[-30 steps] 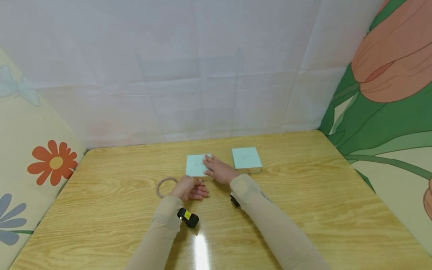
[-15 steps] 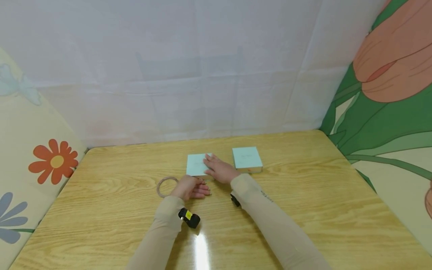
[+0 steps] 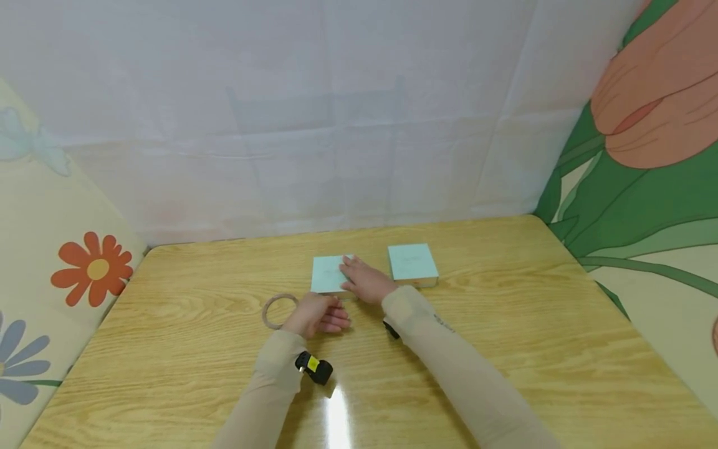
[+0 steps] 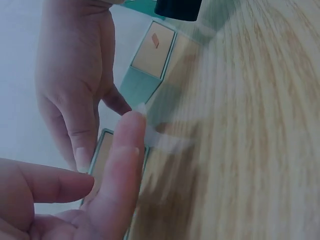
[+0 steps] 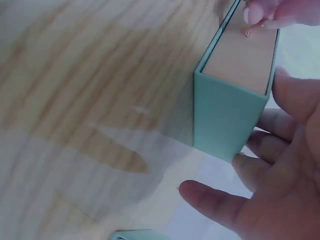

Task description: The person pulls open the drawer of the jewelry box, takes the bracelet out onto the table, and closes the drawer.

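Evidently the left hand [image 3: 318, 313] pinches the small tab [image 5: 248, 32] on the near side of the left box [image 3: 328, 273], which lies just beyond it, while the right hand [image 3: 367, 284], fingers straight and spread, rests over the box's right side.

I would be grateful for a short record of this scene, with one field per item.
Surface: wood-grain table
Boxes: two, pale blue-green, apart; left box and right box
Loose item: pinkish ring, partly hidden behind the left wrist area
Left grip: fingertips at the small tab on the left box's front; pinch unclear
Right grip: rests on the left box's right part
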Demonstrator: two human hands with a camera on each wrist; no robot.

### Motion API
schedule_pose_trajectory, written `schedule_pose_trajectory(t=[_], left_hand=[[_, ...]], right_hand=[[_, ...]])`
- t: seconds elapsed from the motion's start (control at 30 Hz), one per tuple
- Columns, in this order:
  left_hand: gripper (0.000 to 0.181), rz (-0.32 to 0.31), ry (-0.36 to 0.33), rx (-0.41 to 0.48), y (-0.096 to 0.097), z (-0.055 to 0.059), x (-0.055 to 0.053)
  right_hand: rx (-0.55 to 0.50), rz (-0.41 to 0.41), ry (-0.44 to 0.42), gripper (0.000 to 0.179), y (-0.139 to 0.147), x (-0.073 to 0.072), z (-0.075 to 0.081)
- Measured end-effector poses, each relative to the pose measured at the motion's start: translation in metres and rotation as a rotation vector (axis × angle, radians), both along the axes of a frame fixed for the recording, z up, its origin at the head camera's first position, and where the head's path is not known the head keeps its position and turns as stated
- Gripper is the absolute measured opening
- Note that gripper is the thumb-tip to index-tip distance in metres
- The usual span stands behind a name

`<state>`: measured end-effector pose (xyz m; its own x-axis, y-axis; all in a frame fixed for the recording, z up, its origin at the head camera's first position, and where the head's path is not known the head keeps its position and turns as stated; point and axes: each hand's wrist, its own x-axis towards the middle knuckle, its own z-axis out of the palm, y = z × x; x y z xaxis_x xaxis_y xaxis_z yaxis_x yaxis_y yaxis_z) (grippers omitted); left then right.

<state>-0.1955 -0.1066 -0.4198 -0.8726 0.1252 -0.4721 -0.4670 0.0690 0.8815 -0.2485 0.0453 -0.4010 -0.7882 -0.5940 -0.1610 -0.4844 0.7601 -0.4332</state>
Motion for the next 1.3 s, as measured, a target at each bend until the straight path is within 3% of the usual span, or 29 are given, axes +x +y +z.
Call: schedule_pose_trajectory(t=[0.2, 0.33, 0.47, 0.67, 0.83, 1.07, 1.3], left_hand=[[0.022, -0.027, 0.033, -0.003, 0.007, 0.004, 0.005], [0.024, -0.084, 0.077, -0.03, 0.012, 0.005, 0.009], [0.027, -0.134, 0.158, -0.068, 0.021, 0.006, 0.011], [0.026, -0.099, 0.282, -0.08, 0.04, 0.009, 0.01], [0.026, -0.083, 0.396, -0.089, 0.054, 0.01, 0.008], [0.026, -0.078, 0.562, -0.292, 0.068, 0.011, 0.002], [0.026, -0.199, 0.757, -0.529, 0.08, 0.012, -0.003]], right_hand=[[0.01, 0.009, 0.016, 0.049, 0.0, 0.002, 0.005], [-0.066, -0.023, 0.014, 0.046, 0.004, 0.006, 0.008], [-0.185, -0.146, -0.01, 0.043, 0.014, 0.011, 0.009], [-0.343, -0.341, -0.011, 0.036, 0.037, 0.019, 0.012], [-0.397, -0.429, 0.021, 0.03, 0.054, 0.025, 0.016], [-0.485, -0.551, 0.009, 0.024, 0.075, 0.029, 0.018], [-0.466, -0.675, -0.053, 0.028, 0.092, 0.033, 0.021]])
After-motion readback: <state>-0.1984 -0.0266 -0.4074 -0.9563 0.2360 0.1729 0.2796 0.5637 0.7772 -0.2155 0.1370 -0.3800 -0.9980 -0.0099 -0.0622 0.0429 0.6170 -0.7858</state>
